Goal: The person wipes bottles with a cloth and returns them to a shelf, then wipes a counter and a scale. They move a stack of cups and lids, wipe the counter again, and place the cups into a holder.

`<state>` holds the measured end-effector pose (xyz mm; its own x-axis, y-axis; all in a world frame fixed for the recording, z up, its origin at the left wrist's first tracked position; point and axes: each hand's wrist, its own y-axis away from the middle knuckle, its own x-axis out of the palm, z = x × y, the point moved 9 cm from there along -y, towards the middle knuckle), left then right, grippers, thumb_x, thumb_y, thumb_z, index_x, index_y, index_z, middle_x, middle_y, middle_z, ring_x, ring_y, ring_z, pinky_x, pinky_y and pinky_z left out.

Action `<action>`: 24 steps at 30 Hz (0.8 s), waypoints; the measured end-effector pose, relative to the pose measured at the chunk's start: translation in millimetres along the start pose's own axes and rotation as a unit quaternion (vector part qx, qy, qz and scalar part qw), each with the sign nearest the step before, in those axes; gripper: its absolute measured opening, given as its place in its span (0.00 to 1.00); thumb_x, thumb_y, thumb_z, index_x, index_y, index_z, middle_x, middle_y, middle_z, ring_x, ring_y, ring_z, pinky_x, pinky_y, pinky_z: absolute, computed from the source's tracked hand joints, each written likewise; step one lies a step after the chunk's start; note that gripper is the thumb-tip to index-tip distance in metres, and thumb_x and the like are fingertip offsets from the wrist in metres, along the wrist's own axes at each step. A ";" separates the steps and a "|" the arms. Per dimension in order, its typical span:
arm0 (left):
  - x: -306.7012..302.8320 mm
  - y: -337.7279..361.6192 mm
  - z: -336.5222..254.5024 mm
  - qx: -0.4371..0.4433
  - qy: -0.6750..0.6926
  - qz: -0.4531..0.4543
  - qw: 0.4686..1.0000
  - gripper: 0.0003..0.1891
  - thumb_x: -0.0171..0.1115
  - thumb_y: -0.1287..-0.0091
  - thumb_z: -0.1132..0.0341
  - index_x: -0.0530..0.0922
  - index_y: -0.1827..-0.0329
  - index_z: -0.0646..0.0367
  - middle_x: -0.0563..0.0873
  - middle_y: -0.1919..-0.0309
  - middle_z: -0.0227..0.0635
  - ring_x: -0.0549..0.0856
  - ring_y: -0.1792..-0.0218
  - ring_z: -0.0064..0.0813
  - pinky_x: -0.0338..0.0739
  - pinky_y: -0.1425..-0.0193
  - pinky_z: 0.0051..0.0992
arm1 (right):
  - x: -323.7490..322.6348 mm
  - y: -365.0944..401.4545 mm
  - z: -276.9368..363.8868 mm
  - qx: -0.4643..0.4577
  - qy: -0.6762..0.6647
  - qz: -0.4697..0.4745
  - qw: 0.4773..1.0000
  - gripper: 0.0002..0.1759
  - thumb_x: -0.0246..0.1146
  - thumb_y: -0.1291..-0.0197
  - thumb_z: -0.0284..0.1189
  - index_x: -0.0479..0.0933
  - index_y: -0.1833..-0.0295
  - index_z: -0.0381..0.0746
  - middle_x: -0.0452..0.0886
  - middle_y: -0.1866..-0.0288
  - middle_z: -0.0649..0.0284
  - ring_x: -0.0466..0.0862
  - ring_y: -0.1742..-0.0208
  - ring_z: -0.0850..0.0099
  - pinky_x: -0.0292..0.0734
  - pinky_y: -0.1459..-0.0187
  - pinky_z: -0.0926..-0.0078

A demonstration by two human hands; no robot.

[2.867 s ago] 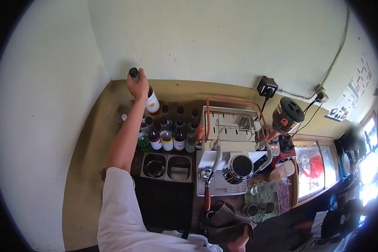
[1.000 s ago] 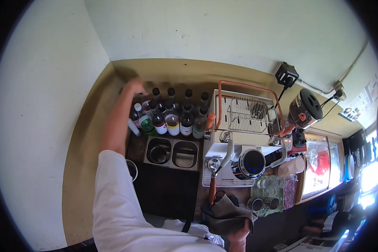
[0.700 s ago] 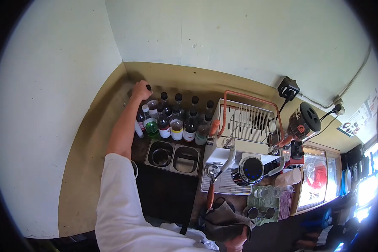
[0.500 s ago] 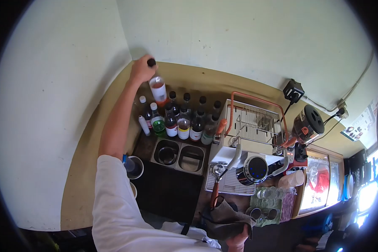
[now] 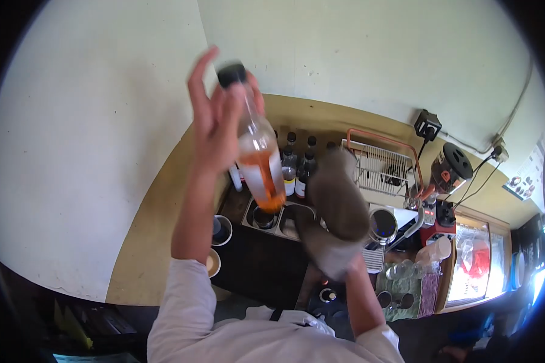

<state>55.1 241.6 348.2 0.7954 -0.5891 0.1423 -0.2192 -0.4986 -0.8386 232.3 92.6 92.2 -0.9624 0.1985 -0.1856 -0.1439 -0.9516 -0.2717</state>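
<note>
My left hand (image 5: pixel 215 124) holds a clear bottle (image 5: pixel 258 154) of orange syrup with a black cap, lifted high in front of me over the counter. My right hand (image 5: pixel 339 257) is wrapped in a grey-brown cloth (image 5: pixel 339 202) and is raised just right of the bottle's base. Behind the bottle stands a row of syrup bottles (image 5: pixel 297 166) against the wall.
Two steel inset bins (image 5: pixel 290 224) sit in the dark counter below the bottle. An espresso machine (image 5: pixel 387 181) with an orange rail stands to the right, a grinder (image 5: pixel 448 169) beyond it. Two cups (image 5: pixel 221 230) sit at the left edge; glasses (image 5: pixel 399 269) rest on a mat.
My left hand has pulled the orange bottle out of the back row and brought it up toward me. My right hand with the cloth has risen from the counter's front edge.
</note>
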 end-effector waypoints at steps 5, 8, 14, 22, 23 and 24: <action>35.6 66.4 9.4 -0.111 0.165 0.052 0.979 0.33 0.60 0.28 0.70 0.54 0.24 0.47 0.75 0.65 0.33 0.75 0.77 0.20 0.74 0.75 0.25 | 67.2 -26.9 -28.3 0.047 -0.231 0.206 0.950 0.64 0.85 0.67 0.36 0.56 0.23 0.36 0.71 0.29 0.58 0.73 0.31 0.68 0.66 0.29 0.65; 34.4 78.2 12.0 -0.111 0.318 0.075 0.939 0.34 0.62 0.30 0.71 0.56 0.24 0.46 0.74 0.69 0.32 0.73 0.82 0.19 0.71 0.81 0.23 | 86.6 12.0 -59.5 0.080 -0.267 0.233 0.932 0.68 0.86 0.68 0.38 0.53 0.22 0.36 0.70 0.28 0.58 0.72 0.30 0.68 0.65 0.28 0.64; 24.5 115.6 62.5 -0.252 0.243 0.035 0.936 0.31 0.63 0.30 0.69 0.61 0.25 0.57 0.81 0.64 0.34 0.81 0.74 0.23 0.79 0.67 0.27 | 76.1 37.0 -50.9 0.126 -0.246 0.173 0.945 0.61 0.85 0.66 0.37 0.60 0.25 0.35 0.74 0.31 0.58 0.75 0.33 0.68 0.67 0.30 0.65; 8.9 171.9 66.4 -0.298 0.214 -0.133 0.921 0.07 0.64 0.37 0.72 0.74 0.61 0.58 0.83 0.73 0.36 0.86 0.62 0.30 0.80 0.51 0.34 | 37.2 18.7 32.2 -0.072 0.174 0.015 0.982 0.45 0.82 0.65 0.32 0.73 0.36 0.35 0.82 0.45 0.54 0.83 0.42 0.61 0.76 0.38 0.61; 21.2 168.8 65.4 -0.256 0.258 -0.054 0.930 0.08 0.65 0.41 0.73 0.73 0.64 0.58 0.82 0.75 0.37 0.85 0.65 0.34 0.79 0.51 0.39 | 46.0 17.0 31.6 -0.081 0.146 0.032 0.985 0.47 0.83 0.64 0.34 0.71 0.35 0.35 0.80 0.42 0.55 0.81 0.39 0.63 0.74 0.36 0.63; 36.0 171.7 65.4 -0.253 0.291 0.027 0.922 0.08 0.65 0.41 0.73 0.72 0.64 0.59 0.80 0.79 0.37 0.85 0.67 0.37 0.79 0.52 0.42 | 52.5 19.0 28.9 -0.075 0.069 0.041 0.994 0.48 0.83 0.64 0.35 0.70 0.34 0.35 0.79 0.40 0.55 0.80 0.38 0.63 0.73 0.35 0.63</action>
<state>83.1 176.3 175.0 0.3689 -0.7903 0.4893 -0.6020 -0.6042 -0.5220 172.3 78.2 104.6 -0.9273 0.1628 -0.3371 -0.0211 -0.9219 -0.3869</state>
